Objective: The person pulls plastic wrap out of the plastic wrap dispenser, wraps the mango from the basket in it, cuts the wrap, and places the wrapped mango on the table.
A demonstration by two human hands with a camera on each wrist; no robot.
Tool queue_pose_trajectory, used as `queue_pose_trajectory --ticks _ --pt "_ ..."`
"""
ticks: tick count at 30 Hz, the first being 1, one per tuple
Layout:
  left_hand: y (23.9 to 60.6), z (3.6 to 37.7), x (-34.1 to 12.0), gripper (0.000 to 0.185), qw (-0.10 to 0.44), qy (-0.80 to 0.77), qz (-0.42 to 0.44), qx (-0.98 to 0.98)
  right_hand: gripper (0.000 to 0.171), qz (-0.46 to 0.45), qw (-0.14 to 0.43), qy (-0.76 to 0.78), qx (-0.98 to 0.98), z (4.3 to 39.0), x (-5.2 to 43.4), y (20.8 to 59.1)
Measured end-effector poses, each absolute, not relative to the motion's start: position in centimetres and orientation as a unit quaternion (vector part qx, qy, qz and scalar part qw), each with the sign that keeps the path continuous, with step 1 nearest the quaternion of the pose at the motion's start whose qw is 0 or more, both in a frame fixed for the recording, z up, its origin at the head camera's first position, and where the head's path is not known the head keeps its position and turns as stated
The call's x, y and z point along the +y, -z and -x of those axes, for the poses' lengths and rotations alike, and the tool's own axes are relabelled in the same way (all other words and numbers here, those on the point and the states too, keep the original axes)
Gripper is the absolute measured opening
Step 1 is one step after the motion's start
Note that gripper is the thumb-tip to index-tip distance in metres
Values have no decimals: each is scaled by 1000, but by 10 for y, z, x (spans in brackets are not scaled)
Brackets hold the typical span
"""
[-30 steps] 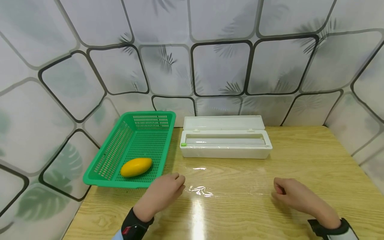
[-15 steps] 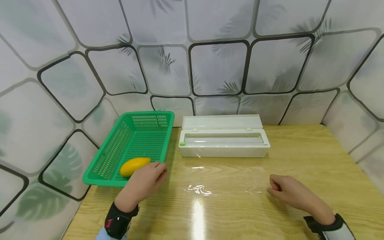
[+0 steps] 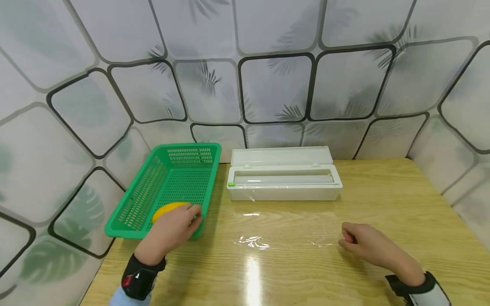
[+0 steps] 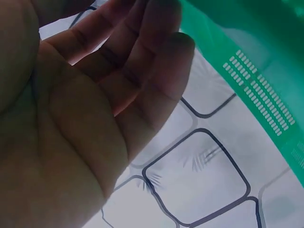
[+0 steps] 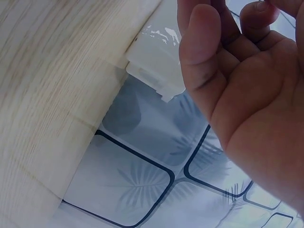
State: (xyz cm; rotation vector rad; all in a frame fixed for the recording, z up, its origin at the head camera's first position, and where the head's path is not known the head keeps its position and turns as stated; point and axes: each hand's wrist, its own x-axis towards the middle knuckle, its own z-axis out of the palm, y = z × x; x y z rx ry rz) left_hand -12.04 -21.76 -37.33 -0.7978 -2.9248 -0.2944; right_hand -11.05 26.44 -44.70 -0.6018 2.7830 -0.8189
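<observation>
I see the mango (image 3: 168, 209), smooth, yellow and oval, lying at the near end of the green basket (image 3: 153, 187). My left hand (image 3: 172, 231) reaches over the rim, its grip relaxed and apart, just at the fruit. My right hand (image 3: 363, 244) rests loosely curled on the counter (image 3: 383, 199), holding nothing.
</observation>
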Motion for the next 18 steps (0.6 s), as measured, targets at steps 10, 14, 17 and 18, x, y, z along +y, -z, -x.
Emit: queue_pose_trajectory --ticks 10,14,17,18 --pt "365 125 -236 7 25 75 226 -971 33 203 81 269 938 110 263 448" --pt "367 130 -242 11 41 62 224 -972 33 207 81 267 938 110 263 449" --pt "370 134 -246 17 62 56 225 -971 33 206 82 267 938 110 262 449" --pt "371 135 -247 19 67 53 224 -971 33 206 82 267 938 109 262 449"
